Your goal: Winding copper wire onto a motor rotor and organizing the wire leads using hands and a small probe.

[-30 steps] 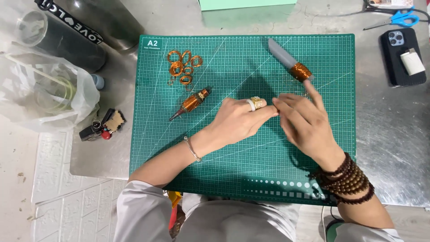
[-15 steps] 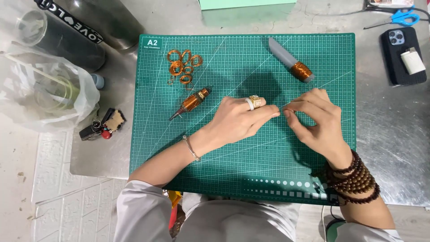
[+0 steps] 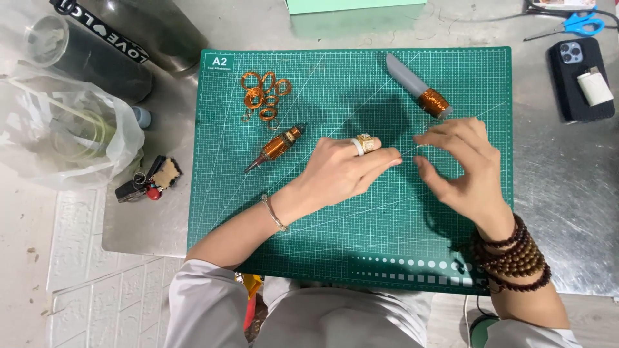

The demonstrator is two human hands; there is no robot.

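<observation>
Over the green cutting mat [image 3: 309, 245], my left hand [image 3: 345, 171], with rings on one finger, has its fingertips pinched together on a thin wire [image 3: 412, 150]. The wire runs a short way right into the fingers of my right hand [image 3: 461, 164], whose wrist carries dark bead bracelets. Just above my right hand lies a grey rod [image 3: 406, 76] with a copper coil [image 3: 433, 102] wound on its near end. Left of my left hand lies a small pointed tool wrapped in copper wire [image 3: 276, 147]. Several loose copper wire rings [image 3: 263, 93] sit above it.
Off the mat's left stand a dark bottle [image 3: 97, 55], a clear plastic bag [image 3: 61, 132] and a key bundle [image 3: 148, 180]. At the right lie a black phone [image 3: 576, 87] with a white lighter [image 3: 594, 87] on it, and blue-handled scissors [image 3: 574, 26].
My right hand has left the grey rod's coil end, dropped lower and drawn away to the right of my left hand. The left hand has hardly moved.
</observation>
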